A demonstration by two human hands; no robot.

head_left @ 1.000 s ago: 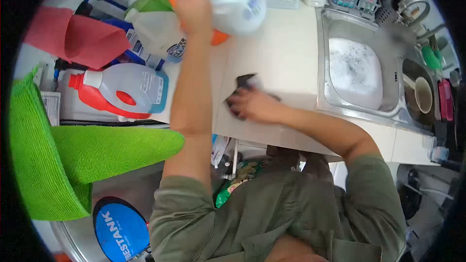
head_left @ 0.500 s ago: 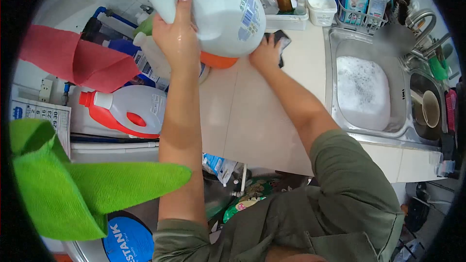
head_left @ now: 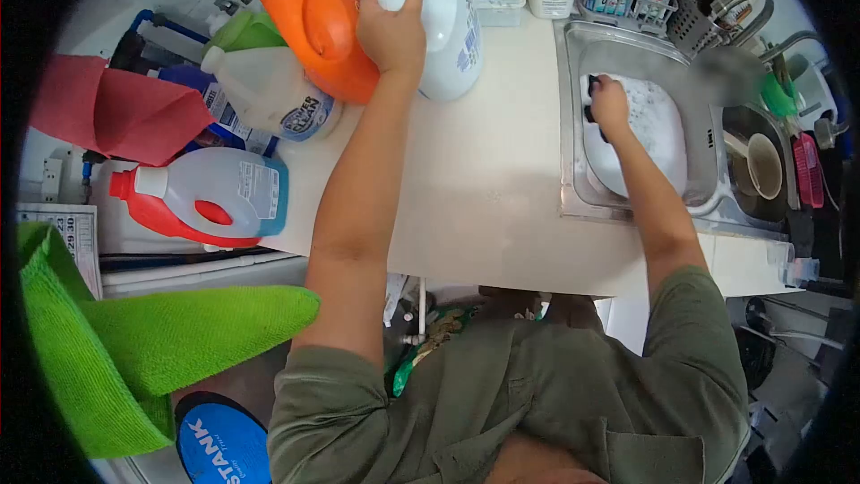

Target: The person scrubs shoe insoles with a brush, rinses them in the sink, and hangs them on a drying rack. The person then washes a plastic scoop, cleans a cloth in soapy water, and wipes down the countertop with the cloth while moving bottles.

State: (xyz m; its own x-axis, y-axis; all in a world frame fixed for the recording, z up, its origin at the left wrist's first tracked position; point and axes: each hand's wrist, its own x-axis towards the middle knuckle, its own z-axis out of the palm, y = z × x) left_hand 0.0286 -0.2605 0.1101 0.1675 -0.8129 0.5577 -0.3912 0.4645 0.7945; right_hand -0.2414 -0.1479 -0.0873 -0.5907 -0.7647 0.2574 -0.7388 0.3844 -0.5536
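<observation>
White jug [head_left: 451, 29], its top beyond the upper edge

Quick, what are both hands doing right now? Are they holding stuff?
Left hand: closed, holding the white jug.
Right hand: closed, holding a dark cloth.

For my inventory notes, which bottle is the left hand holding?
The large white bottle, just right of the orange bottle; only it is gripped by the left hand.

Bright, evenly lit; dark curved edges.
</observation>
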